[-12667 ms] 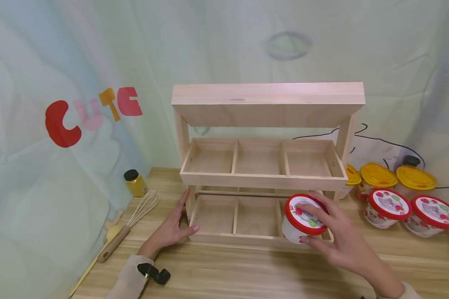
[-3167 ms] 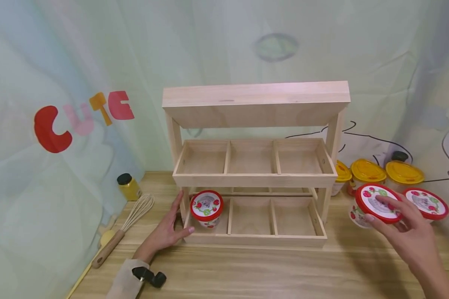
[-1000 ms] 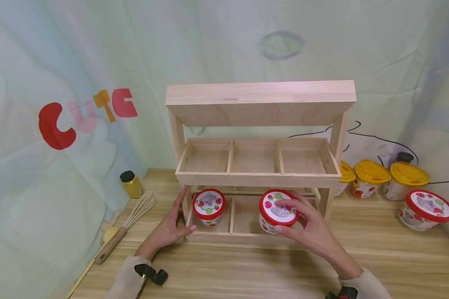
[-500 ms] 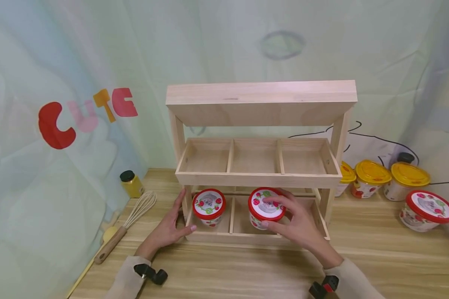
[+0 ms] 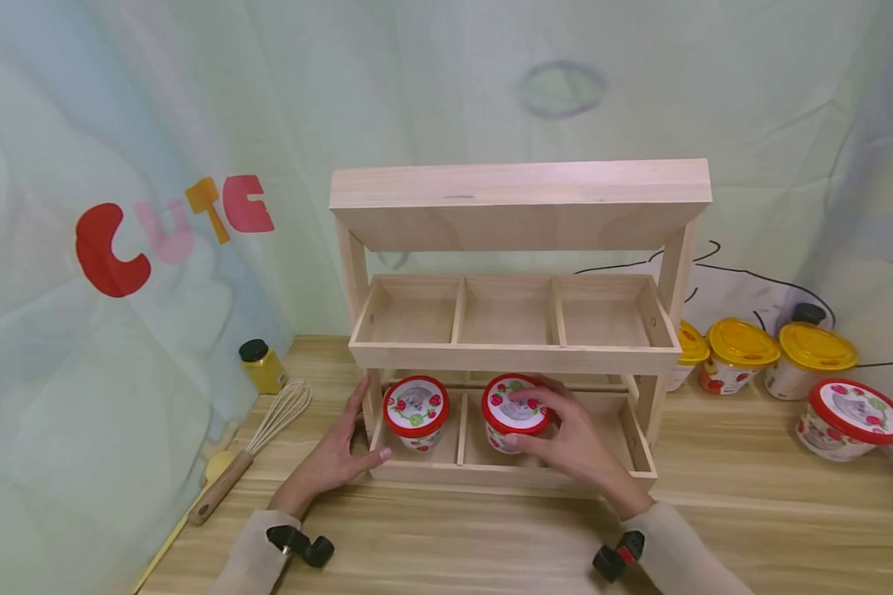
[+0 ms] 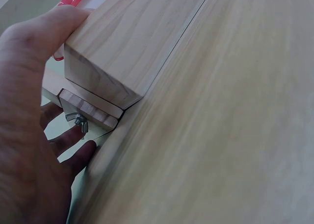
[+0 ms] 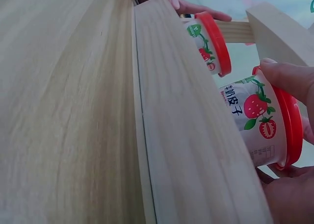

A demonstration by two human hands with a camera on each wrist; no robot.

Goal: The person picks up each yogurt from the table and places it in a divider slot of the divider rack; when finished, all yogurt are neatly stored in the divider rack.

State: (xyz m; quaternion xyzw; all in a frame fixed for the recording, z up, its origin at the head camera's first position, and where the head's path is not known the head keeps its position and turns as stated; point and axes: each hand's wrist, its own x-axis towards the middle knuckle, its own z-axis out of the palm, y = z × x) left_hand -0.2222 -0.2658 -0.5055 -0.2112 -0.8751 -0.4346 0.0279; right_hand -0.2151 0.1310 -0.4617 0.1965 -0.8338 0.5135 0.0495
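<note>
A two-tier wooden display rack [image 5: 521,357] with three compartments per tray stands on the table. My right hand [image 5: 565,430] grips a white tub [image 5: 517,405] with a red lid and strawberry print, upright in the lower tray's middle compartment. In the right wrist view the tub [image 7: 255,121] has thumb and fingers around its lid end. A matching tub [image 5: 415,409] sits in the lower left compartment. My left hand [image 5: 331,459] holds the rack's lower left end, thumb at the front edge. The left wrist view shows its fingers [image 6: 81,158] behind the end, near a wing nut.
Another red-lidded tub [image 5: 852,417] stands at the right, before several yellow-lidded tubs [image 5: 742,355]. On the left lie a whisk [image 5: 256,450] and a thin yellow-headed stick [image 5: 219,467], near a yellow jar [image 5: 263,366] with a black lid. A printed curtain [image 5: 454,83] hangs behind.
Earlier, the right hand took the second tub from the right side; within the last second it moved it left and down into the middle compartment. The left hand stays on the rack.
</note>
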